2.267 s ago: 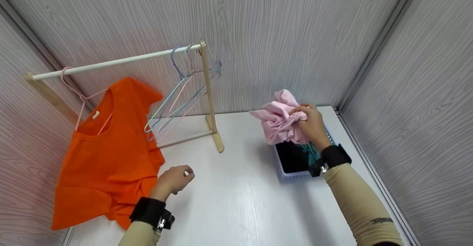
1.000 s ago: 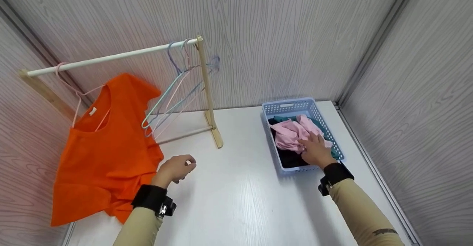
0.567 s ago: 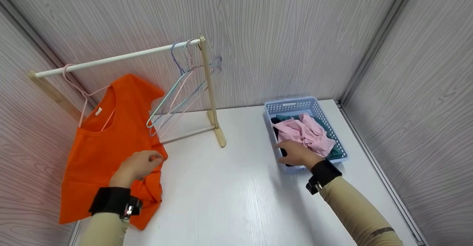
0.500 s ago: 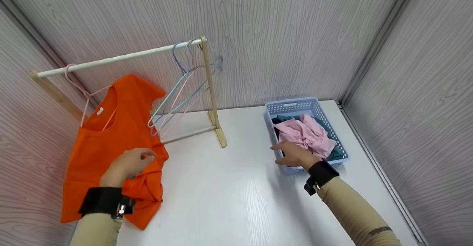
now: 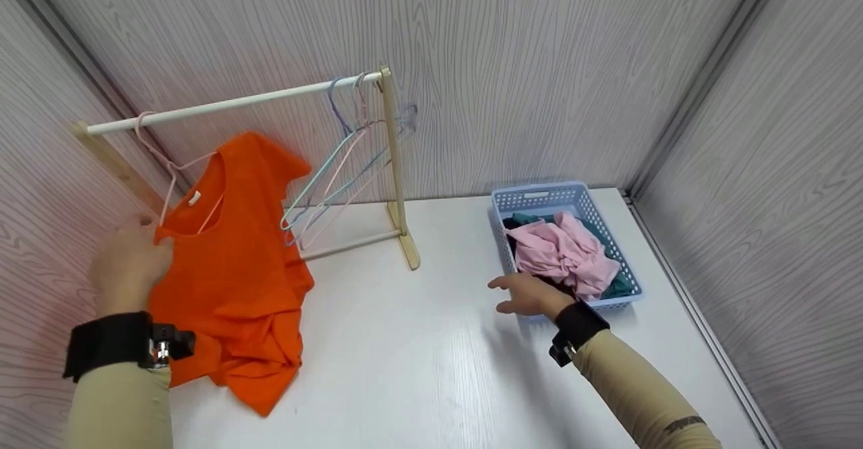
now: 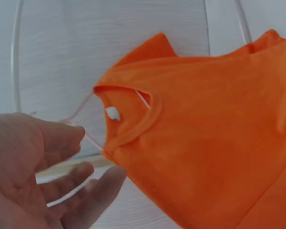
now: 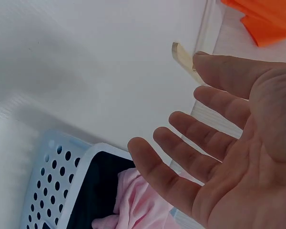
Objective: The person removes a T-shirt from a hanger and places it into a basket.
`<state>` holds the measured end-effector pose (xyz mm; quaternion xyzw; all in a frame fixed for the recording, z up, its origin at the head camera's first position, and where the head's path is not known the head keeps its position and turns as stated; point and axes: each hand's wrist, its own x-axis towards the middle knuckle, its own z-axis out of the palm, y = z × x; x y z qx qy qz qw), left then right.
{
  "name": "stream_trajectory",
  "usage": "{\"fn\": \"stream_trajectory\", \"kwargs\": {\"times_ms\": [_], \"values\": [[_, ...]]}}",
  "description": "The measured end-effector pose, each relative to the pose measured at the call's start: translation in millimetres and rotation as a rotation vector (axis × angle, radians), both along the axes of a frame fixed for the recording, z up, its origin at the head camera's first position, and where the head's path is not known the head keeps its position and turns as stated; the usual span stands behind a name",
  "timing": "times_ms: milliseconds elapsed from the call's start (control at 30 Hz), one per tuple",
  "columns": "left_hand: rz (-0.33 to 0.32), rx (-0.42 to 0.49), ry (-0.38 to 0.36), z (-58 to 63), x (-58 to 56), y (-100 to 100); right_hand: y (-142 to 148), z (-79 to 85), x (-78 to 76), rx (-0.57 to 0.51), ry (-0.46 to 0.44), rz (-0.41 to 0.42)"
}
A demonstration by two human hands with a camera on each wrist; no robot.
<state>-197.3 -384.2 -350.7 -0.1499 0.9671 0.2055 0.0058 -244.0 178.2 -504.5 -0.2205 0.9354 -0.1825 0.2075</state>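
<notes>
An orange short-sleeved shirt hangs from a pink hanger at the left of the rack, with one shoulder slipped off the hanger's near arm. My left hand is at that shoulder; in the left wrist view its thumb and fingers are apart, with fingertips right at the shirt's neckline edge and the hanger arm. My right hand hovers over the near left corner of the blue basket, fingers spread and holding nothing. Inside the basket a crumpled pink garment lies on dark and teal cloth.
A rack with a white bar and wooden posts stands at the back left. Several bare pastel hangers hang at its right end. Grey wood-grain walls enclose the white table behind and on both sides.
My right hand put the pink garment into the basket, let go and drew back left. My left hand moved left and up to the orange shirt's near shoulder.
</notes>
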Motion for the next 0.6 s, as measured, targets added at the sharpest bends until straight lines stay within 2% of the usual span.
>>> {"fn": "stream_trajectory", "kwargs": {"times_ms": [100, 167, 267, 400, 533, 600], "values": [[0.051, 0.074, -0.085, -7.7, -3.1, -3.3, 1.5, -2.8, 1.3, 0.008, -0.01, -0.004], [0.057, 0.122, -0.128, -13.9, -5.8, -1.8, 2.9, -4.9, 2.4, 0.008, -0.013, -0.003], [0.054, 0.137, -0.161, -21.7, -11.6, 4.5, 4.6, -7.7, 4.4, 0.002, -0.028, -0.015], [0.055, 0.139, -0.135, -25.5, -19.5, 14.8, 6.7, -10.7, 6.4, -0.021, -0.026, -0.013], [0.065, 0.174, -0.09, -25.2, -25.2, 23.0, 8.1, -13.5, 7.6, -0.034, -0.02, -0.003], [0.068, 0.164, -0.074, -25.1, -27.1, 25.1, 8.4, -14.9, 8.0, -0.03, -0.022, -0.002]]}}
